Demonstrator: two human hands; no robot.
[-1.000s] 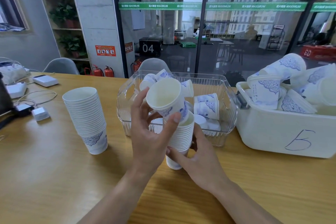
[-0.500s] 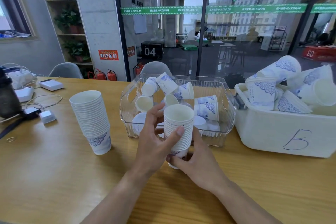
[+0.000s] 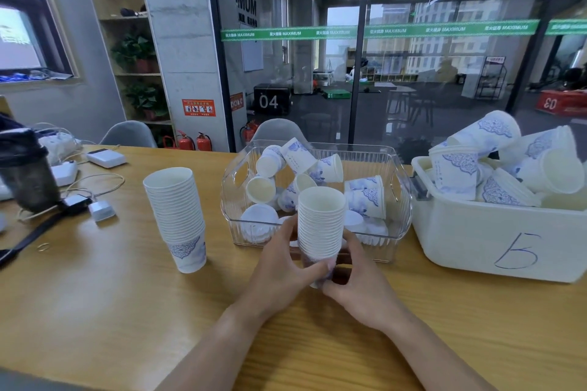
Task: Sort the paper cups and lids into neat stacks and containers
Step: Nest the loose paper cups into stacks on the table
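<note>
Now that the cup the left hand (image 3: 279, 267) was tipping over the stack (image 3: 321, 225) a second ago has dropped in flush, the pile in the middle of the frame is one cup taller and its rims sit level. That left hand has slid down from the top to the base, so both hands now wrap the bottom of the stack: left thumb across the front, right hand (image 3: 359, 282) cupped round the lower right side. Whether the stack's foot rests on the surface (image 3: 95, 311) or is held just off it I can't quite tell, since the fingers cover it.

For the sorting, that reads as one more loose cup put away, with plenty left. Behind the hands, the clear bin (image 3: 397, 200) holds tumbled cups over what look like lids, and the white tub (image 3: 476, 241) at centre right is heaped with more. A taller finished stack (image 3: 174, 213) stands by itself at centre left, well apart from the hands. The held stack sits between the two hands, just in front of the clear bin.
</note>
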